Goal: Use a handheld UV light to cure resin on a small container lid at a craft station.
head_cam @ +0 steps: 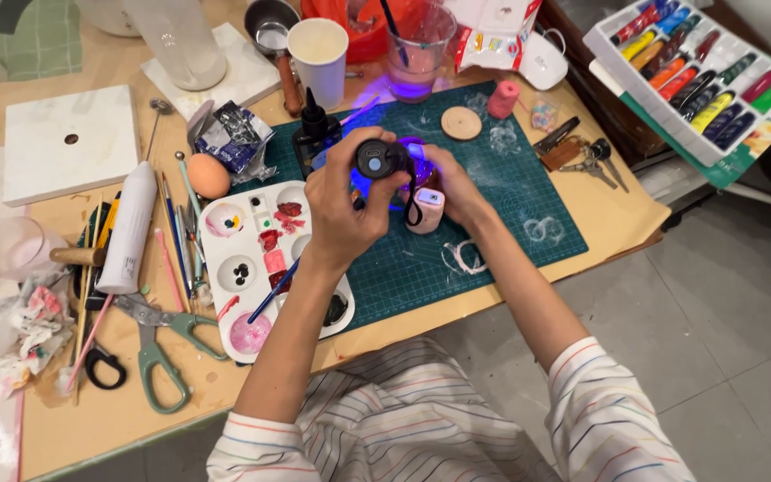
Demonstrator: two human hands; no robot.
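Nearest: striped sleeves (622, 419) of the person at the bottom edge, both forearms reaching up over the table (91, 428).

Scissors (158, 344) lie at near left, green handles toward the person. Just right of them, a white palette (265, 259) with red, pink and black paint in its wells; a blue brush (271, 290) lies across it, partly under the left forearm.

Left hand (345, 210) is wrapped around a small black torch (377, 161), fingers closed on its body, lens end pointed down. Violet light glows beneath it. Right hand (452, 187) is cupped just beside the torch, fingers curled under the glow; what they grip is hidden, cannot tell. A small pink-white object (427, 210) stands on the mat (493, 223) between the two wrists, a black cord running across it.

Torch position: above the mat's middle, held clear of the surface.

Left of the palette: a white tube (128, 228), an egg (209, 176).

Further: a wooden disc (461, 123) and a pink spool (503, 100) on the mat's far part; a paper cup (319, 58); a clear cup (419, 49) lit violet.

Far right: a tray of paint tubes (698, 76).
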